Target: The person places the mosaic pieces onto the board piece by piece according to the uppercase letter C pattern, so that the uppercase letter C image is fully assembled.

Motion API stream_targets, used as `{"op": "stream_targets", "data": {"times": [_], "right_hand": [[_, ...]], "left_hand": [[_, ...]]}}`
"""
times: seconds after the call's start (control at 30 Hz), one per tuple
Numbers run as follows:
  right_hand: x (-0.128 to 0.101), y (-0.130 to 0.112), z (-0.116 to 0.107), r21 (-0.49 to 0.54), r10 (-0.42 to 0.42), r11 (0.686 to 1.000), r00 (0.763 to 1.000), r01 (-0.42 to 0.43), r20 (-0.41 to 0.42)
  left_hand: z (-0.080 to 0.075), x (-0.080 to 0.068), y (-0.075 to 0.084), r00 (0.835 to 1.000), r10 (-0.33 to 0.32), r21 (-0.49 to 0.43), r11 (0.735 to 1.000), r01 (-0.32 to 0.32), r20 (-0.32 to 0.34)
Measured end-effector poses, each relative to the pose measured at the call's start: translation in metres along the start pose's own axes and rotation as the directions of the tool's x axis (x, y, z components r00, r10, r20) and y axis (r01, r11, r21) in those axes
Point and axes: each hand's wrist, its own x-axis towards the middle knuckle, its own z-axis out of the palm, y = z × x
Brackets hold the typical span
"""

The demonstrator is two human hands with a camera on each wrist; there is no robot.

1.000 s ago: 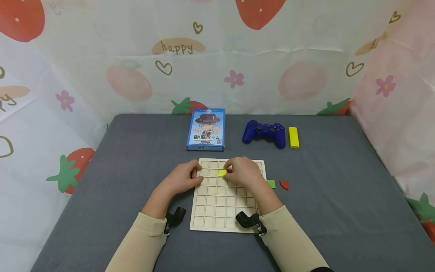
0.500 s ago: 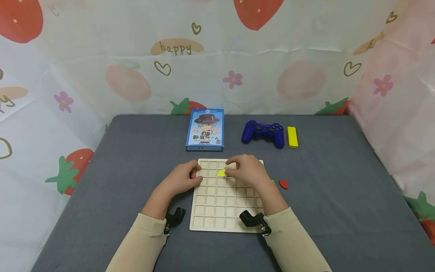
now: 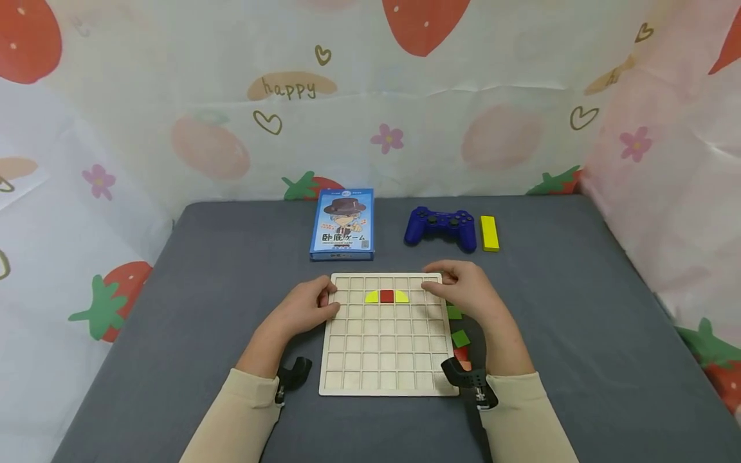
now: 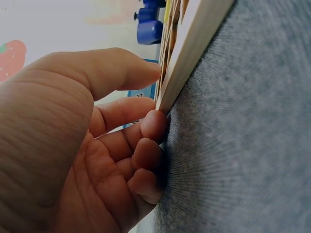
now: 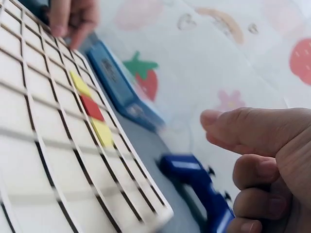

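Note:
A square wooden grid board point(image 3: 353, 360) lies on the grey table. In one row sit a red square tile point(image 3: 386, 296), a yellow rounded-corner tile point(image 3: 372, 297) on its left and another yellow tile point(image 3: 401, 297) on its right. My left hand point(image 3: 301, 308) grips the board's left edge; in the left wrist view the thumb and index finger meet the board's edge point(image 4: 189, 53), and the other fingers curl beside it. Near the upper right corner hovers my right hand point(image 3: 471, 292), holding nothing; its thumb and index finger stand apart from the board.
Beside the board's right edge lie green tiles point(image 3: 460, 339) and a red tile point(image 3: 461, 354), partly hidden by the right wrist camera. Behind the board are a blue game box point(image 3: 343, 225), a blue game controller point(image 3: 441, 228) and a yellow block point(image 3: 489, 233).
My right hand has drawn back to the right from the tiles, uncovering the red tile and right yellow tile. The left hand keeps its hold on the edge. The head view has shifted slightly.

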Motion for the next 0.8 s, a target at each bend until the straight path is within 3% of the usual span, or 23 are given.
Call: {"op": "stream_targets", "data": {"times": [0.13, 0.37, 0.6, 0.8], "right_hand": [[-0.004, 0.015, -0.013, 0.009, 0.046, 0.999, 0.999, -0.046, 0.019], [-0.009, 0.035, -0.029, -0.093, 0.167, 0.983, 0.982, -0.158, 0.092], [-0.012, 0.045, -0.036, -0.091, 0.195, 0.979, 0.963, -0.180, 0.188], [-0.010, 0.044, -0.033, -0.106, 0.212, 0.975, 0.959, -0.195, 0.190]], "left_hand": [[0.000, -0.003, -0.002, 1.000, 0.000, -0.001, 1.000, 0.000, -0.012], [0.001, -0.002, -0.002, 1.000, 0.004, 0.000, 1.000, -0.004, -0.016], [0.001, -0.002, -0.003, 1.000, 0.013, -0.011, 1.000, -0.013, -0.015], [0.001, -0.002, -0.002, 1.000, 0.004, -0.013, 1.000, -0.005, -0.019]]}}
